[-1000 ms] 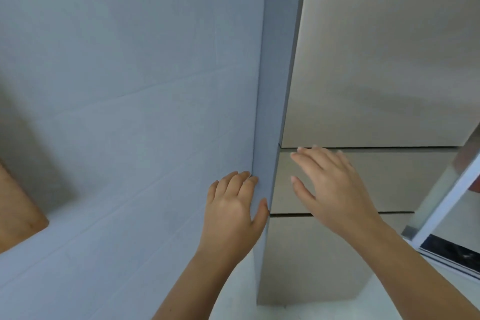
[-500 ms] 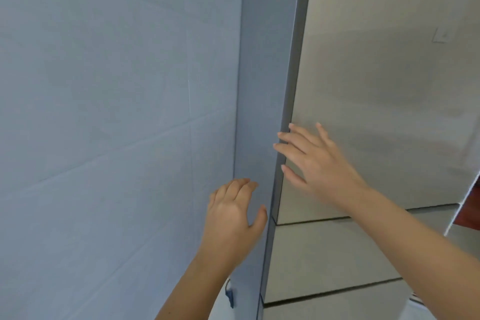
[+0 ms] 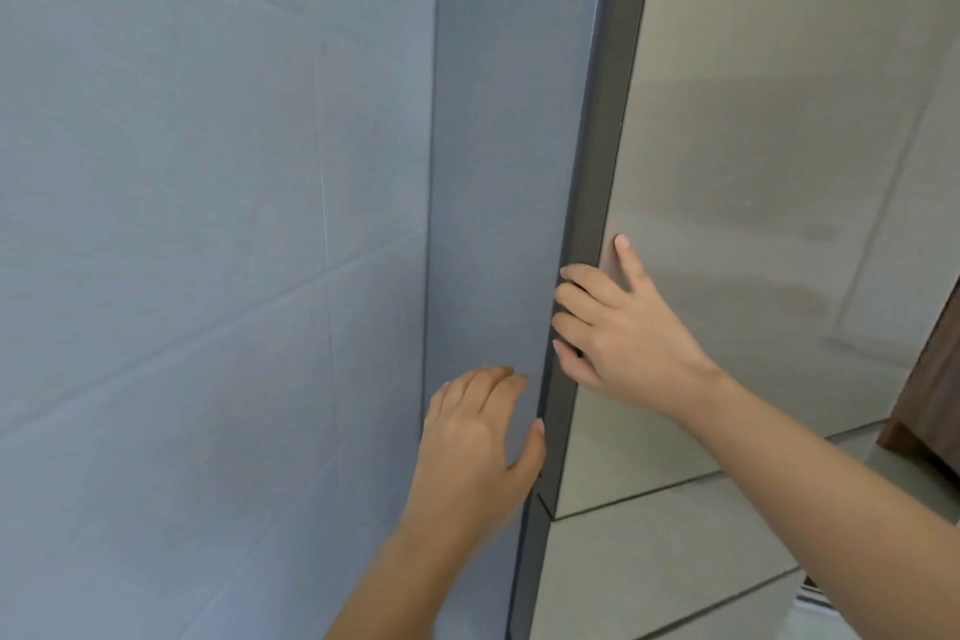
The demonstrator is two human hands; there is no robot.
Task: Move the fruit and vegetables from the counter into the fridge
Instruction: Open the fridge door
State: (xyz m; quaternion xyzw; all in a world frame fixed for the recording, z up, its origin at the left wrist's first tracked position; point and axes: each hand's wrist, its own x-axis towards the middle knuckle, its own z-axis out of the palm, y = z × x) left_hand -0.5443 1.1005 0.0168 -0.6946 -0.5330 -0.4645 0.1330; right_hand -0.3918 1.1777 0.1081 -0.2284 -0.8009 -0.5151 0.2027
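A tall fridge fills the right half of the head view, its glossy beige upper door point(image 3: 779, 172) shut, with two drawer fronts below it. My right hand point(image 3: 618, 327) grips the dark left edge of that door, fingers curled round the edge and thumb lying on the door's face. My left hand point(image 3: 478, 437) rests with straight fingers against the fridge's grey side panel point(image 3: 498, 172), just below and left of the right hand. No fruit or vegetables are in view.
A pale blue tiled wall point(image 3: 208, 224) stands close on the left, meeting the fridge's side. A dark wooden piece of furniture point(image 3: 930, 390) shows at the right edge.
My right hand moved left and up from the door's face to its left edge and curled its fingers round it. The view rose along the fridge. My left hand stays on the side panel.
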